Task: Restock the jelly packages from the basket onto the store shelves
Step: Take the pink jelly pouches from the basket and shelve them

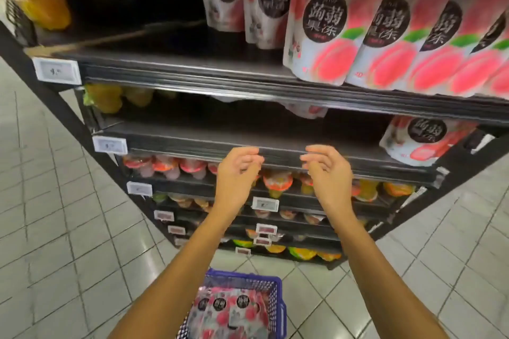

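On the top shelf [192, 69] my peach pouches [330, 63] each read 蒟蒻果冻 on a black badge [323, 20]. The lone pouch [407, 146] one shelf lower shows 蒟蒻. I can't read the price tags [56, 70] (too blurred).

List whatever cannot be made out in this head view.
All in the head view:
- Price tags: print too small and blurred.
- Basket: cut off by the bottom edge, partly covered by the left forearm; package count unknown.
- Orange package, top left: motion blur, label unreadable.
- Pouch on the middle shelf: mostly hidden behind the shelf edge above.
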Demonstrator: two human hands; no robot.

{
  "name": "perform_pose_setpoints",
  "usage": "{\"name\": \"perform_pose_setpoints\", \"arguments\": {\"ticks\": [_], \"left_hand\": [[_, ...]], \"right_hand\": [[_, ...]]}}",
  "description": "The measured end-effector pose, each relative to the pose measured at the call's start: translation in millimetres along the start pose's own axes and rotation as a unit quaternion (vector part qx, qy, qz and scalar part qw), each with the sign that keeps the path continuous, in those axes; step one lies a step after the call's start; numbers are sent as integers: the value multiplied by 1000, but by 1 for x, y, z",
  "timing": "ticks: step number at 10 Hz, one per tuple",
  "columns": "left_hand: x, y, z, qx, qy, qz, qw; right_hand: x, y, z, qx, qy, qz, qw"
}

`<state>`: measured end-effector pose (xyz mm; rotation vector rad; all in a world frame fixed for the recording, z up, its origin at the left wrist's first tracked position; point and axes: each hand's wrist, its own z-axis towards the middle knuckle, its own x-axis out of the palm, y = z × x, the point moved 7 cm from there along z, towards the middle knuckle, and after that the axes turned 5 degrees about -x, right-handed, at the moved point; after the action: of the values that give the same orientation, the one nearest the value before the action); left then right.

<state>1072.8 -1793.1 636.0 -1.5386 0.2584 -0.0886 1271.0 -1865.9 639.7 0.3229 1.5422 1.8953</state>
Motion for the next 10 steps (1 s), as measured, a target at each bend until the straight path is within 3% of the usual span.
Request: {"name": "perform_pose_setpoints", "arguments": {"ticks": [2,4,5,6,7,8,9,10], "left_hand": [[-51,188,-47,-187,22,42,981],[-120,399,-117,-363,29,81,928],[-150,489,-136,-414,24,118,902],[-167,570,-156,-460,50,160,872],[-164,636,-171,-472,61,191,859],[-151,687,-187,-506,101,200,833],[-140,758,-194,-581,92,184,788],[-127,805,-187,-579,80,205,785]], "right_hand": [[71,-150,-122,216,88,-27,972],[119,-279,-264,342,79,-79,933],[139,-342,-313,393,96,-145,903],[166,-407,-356,479,103,-101,866],[180,-470,-383,501,66,-85,859],[193,-535,-411,562,45,-68,823],[206,-592,-434,598,61,-84,795],[219,-646,-438,603,48,-88,791]]}}
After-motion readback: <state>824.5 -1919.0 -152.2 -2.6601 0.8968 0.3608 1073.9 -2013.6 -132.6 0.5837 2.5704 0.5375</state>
